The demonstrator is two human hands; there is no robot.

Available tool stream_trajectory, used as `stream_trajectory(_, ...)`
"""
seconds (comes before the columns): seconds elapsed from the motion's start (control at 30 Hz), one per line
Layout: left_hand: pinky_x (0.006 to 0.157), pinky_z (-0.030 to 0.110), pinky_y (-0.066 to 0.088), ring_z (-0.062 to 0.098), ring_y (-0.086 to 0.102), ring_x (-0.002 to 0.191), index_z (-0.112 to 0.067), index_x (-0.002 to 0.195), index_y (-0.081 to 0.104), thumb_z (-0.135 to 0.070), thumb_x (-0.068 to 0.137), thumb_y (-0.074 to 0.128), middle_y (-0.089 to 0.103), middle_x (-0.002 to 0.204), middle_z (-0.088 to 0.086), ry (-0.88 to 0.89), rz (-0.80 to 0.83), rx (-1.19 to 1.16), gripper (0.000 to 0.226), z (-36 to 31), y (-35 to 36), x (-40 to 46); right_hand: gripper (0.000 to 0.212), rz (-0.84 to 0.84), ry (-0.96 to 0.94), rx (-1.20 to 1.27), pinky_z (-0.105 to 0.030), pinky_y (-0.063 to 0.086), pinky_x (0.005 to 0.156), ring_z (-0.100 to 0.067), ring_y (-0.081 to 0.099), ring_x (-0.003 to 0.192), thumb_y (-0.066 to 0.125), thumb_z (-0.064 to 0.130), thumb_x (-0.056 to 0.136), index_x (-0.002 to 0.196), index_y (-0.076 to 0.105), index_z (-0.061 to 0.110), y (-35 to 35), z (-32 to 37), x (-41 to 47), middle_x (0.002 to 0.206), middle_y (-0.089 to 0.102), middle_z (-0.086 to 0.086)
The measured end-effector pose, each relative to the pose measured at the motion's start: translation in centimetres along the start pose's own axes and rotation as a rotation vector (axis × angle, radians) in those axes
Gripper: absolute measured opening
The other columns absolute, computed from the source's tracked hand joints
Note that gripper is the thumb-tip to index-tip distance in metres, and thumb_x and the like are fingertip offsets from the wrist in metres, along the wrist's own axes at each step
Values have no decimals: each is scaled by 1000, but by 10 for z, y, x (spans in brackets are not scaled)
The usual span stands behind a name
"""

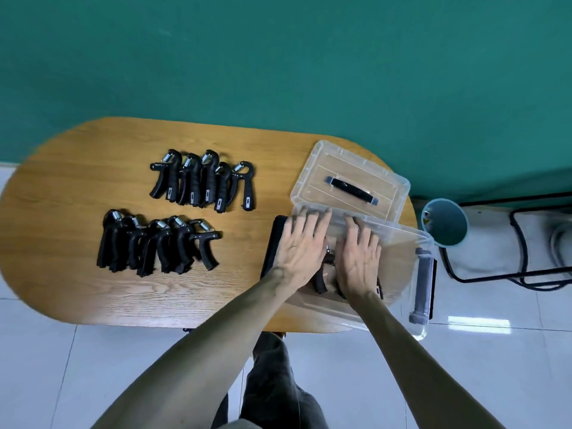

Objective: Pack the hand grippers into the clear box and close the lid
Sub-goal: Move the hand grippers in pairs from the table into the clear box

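Observation:
The clear box (399,243) stands at the right end of the wooden table (77,187), with dark latches on its right side. My left hand (301,246) and my right hand (359,258) reach down into it, fingers spread flat over black hand grippers (322,278) lying inside. Whether either hand grips one is hidden. The clear lid (349,181) with a dark handle lies upside down just behind the box. Two rows of black hand grippers lie on the table: a back row (204,181) and a front row (158,243), several in each.
A dark flat pad (274,243) lies under the box's left edge. A teal round bin (445,222) and a black metal frame (510,243) stand on the tiled floor to the right. A green wall runs behind the table.

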State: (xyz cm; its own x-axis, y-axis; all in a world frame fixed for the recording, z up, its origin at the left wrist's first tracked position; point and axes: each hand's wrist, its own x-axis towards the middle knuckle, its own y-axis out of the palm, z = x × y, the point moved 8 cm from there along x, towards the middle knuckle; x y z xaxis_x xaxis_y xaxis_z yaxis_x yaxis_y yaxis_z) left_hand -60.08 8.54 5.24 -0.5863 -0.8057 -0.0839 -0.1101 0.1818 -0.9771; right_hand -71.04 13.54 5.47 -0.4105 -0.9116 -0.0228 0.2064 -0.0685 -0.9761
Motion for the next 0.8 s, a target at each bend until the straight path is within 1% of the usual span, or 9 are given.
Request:
stream_trajectory(0.07,108,45,34,31,36,142,-11,158,24,-34,100,46,41,155,12,-24,-7,-25,66,22,-10,-7,45,-16,-19,-9,-50,42,88,-37,50,107,48,20,100,145,42,17,-3,26,3,134,52,-15)
stream_trajectory(0.13,110,46,35,30,35,144,-11,159,19,-37,103,38,36,160,13,-54,6,-32,65,47,-19,-12,46,-20,-50,-17,-50,43,85,-37,51,105,48,20,100,145,42,16,-3,56,6,133,52,-16)
stream_trajectory(0.23,113,46,34,31,31,147,-11,161,17,-39,105,25,29,164,14,-113,32,-31,63,99,-29,-25,44,-17,-96,-27,-48,44,82,-35,50,100,48,20,101,144,42,16,3,110,8,129,53,-16)
stream_trajectory(0.3,114,46,33,30,29,148,-11,162,16,-39,106,27,26,165,13,-149,32,-43,64,134,-37,-35,42,7,-126,-40,-47,44,82,-34,50,99,44,24,103,144,41,17,10,146,8,129,52,-15)
stream_trajectory(0.4,111,45,35,30,32,146,-12,162,18,-37,105,32,27,165,11,-229,32,-81,64,191,-46,-54,43,54,-178,-51,-50,46,86,-36,51,106,40,28,104,145,39,18,24,204,6,141,47,-16)
stream_trajectory(0.47,109,45,35,30,34,144,-13,162,17,-37,106,33,26,166,11,-273,62,-103,63,225,-49,-66,43,83,-187,-46,-51,46,86,-37,50,108,39,28,104,146,38,19,33,235,6,144,43,-16)
stream_trajectory(0.6,109,46,32,30,35,141,-14,162,11,-38,108,28,21,167,11,-384,130,-109,61,293,-47,-92,42,118,-243,-58,-50,46,84,-36,51,105,38,28,104,145,37,18,51,295,6,139,45,-17)
stream_trajectory(0.73,112,47,31,31,31,143,-15,161,9,-40,109,24,19,167,12,-480,189,-119,60,344,-29,-122,43,157,-291,-48,-50,46,89,-35,49,113,39,29,104,145,37,18,78,338,5,144,41,-13)
stream_trajectory(0.8,115,48,30,30,28,146,-16,162,6,-42,109,19,14,168,11,-510,226,-144,61,361,-16,-136,43,177,-322,-61,-51,47,88,-36,50,114,39,30,103,144,39,17,93,355,5,145,41,-14)
